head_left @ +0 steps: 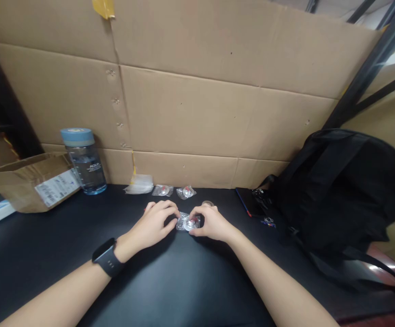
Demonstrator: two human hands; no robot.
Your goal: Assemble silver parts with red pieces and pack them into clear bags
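Observation:
A small clear plastic bag (183, 221) lies on the black table between my two hands. Inside it is a round silver piece (190, 224) with a red mark. My right hand (211, 222) grips the bag's right side, thumb and forefinger on either side of the silver piece. At the left edge of the bag, the thumb and fingertips of my left hand (158, 222) are drawn together on the plastic. Just behind sit two similar bagged silver pieces, one bag on the left (163, 190) and another bag on the right (186, 192).
A stack of clear bags (139, 184) lies by the cardboard wall (184, 118). Partly behind my right hand is a round object (208, 203). Left stand a water bottle (86, 163) and a paper bag (30, 186); right, a dark flat item (248, 202) and black backpack (347, 181).

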